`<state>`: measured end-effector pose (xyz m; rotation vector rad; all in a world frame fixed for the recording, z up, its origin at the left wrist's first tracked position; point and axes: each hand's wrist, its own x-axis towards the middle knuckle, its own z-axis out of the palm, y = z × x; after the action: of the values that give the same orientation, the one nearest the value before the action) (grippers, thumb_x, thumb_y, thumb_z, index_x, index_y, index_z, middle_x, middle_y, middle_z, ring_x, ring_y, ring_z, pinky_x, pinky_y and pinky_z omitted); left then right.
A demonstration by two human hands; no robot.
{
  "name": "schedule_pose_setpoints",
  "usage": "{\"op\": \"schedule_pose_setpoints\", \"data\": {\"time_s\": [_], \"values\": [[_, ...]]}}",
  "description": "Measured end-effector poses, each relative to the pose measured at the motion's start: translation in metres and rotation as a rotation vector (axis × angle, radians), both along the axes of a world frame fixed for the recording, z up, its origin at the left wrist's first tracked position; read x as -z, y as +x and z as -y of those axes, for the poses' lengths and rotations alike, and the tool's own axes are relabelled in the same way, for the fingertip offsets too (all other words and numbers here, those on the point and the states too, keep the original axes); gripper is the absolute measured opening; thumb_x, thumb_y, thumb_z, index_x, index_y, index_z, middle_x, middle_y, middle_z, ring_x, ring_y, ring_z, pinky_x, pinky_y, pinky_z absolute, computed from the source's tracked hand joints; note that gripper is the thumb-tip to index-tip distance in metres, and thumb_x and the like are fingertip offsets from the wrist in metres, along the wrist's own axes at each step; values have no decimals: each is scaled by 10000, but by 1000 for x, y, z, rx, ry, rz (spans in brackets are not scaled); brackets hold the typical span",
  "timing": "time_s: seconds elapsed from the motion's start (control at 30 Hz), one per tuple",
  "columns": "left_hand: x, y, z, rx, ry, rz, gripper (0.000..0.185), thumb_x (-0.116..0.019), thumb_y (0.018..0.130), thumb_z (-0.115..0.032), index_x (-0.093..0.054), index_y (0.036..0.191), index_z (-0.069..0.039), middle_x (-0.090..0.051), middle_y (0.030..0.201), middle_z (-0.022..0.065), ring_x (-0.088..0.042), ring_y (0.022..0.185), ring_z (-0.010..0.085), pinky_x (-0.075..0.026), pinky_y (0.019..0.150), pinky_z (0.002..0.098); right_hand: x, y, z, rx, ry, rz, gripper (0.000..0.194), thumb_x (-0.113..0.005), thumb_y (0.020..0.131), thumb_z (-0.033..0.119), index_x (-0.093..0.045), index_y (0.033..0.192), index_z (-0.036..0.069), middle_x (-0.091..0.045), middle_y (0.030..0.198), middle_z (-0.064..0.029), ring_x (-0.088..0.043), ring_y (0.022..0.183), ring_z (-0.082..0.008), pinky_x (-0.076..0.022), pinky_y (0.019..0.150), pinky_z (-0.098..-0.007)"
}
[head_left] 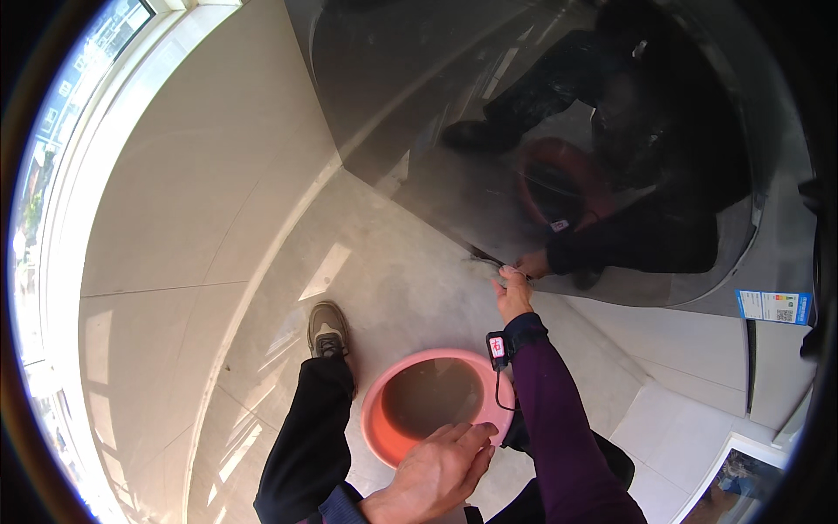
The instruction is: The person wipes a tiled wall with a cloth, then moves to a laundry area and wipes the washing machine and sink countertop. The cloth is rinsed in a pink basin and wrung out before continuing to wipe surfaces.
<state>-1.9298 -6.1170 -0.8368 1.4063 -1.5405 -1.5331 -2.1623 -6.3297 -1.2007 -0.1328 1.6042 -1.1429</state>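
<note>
My right hand (514, 291) reaches to the lower edge of a dark, glossy appliance front (432, 196), at a dark gap (484, 255) near the floor. Its fingers are closed on what looks like a small greyish cloth (505, 280), mostly hidden by the hand. Below, a pink plastic basin (373, 426) stands on the floor between my legs, with murky brown water (432, 396) in it. Over the basin's near right rim is my left hand (435, 471), back up and fingers bent together. Whether it grips the rim is hidden.
My shoe (329, 331) rests left of the basin. A tiled wall (196, 164) and bright window (39, 196) run along the left. White panels (661, 347) adjoin the appliance, which bears an energy label (772, 306). A cable (501, 393) hangs from my right wrist device (497, 350).
</note>
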Motion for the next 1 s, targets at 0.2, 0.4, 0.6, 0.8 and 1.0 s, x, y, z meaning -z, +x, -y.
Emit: {"op": "schedule_pose_setpoints", "data": {"time_s": [0.2, 0.4, 0.6, 0.8, 1.0], "values": [[-3, -8, -2, -23, -140, 56, 226, -656, 992, -103, -658, 1194, 0, -684, 916, 166, -663, 849, 368, -552, 765, 474, -80, -83, -22, 54, -105, -28, 338, -733, 774, -2, -656, 1066, 148, -639, 1151, 4, -530, 1228, -225, -397, 1079, -586], [6, -13, -22, 136, -256, 288, 226, -659, 967, -139, -657, 1154, -14, -662, 880, 128, -656, 843, 326, -553, 759, 447, -186, -131, -39, 236, -250, -127, 270, -641, 793, 47, -596, 955, 259, -584, 1107, 84, -537, 1143, -150, -324, 1066, -547], [14, -6, -26, 235, -437, 594, 185, -685, 795, -97, -616, 961, -54, -637, 850, 57, -651, 823, 215, -525, 685, 333, -153, -107, -39, 168, -360, -166, 247, -647, 789, 74, -603, 952, 255, -597, 1072, 94, -552, 1105, -130, -340, 1032, -524], [14, -1, -28, 308, -362, 546, 347, -644, 869, -145, -671, 1185, -4, -645, 904, 58, -643, 833, 224, -533, 700, 354, -33, -76, -30, 112, -50, -143, 221, -655, 827, 103, -665, 1022, 207, -683, 1065, 62, -574, 1170, -143, -402, 1013, -491], [14, -8, -22, 220, -366, 670, 377, -610, 848, -212, -700, 1169, -37, -644, 961, 75, -621, 915, 252, -511, 749, 397, 26, -59, -16, 78, 78, 17, 334, -715, 872, 76, -645, 1193, 133, -648, 1229, -27, -566, 1218, -193, -506, 1018, -498]]}}
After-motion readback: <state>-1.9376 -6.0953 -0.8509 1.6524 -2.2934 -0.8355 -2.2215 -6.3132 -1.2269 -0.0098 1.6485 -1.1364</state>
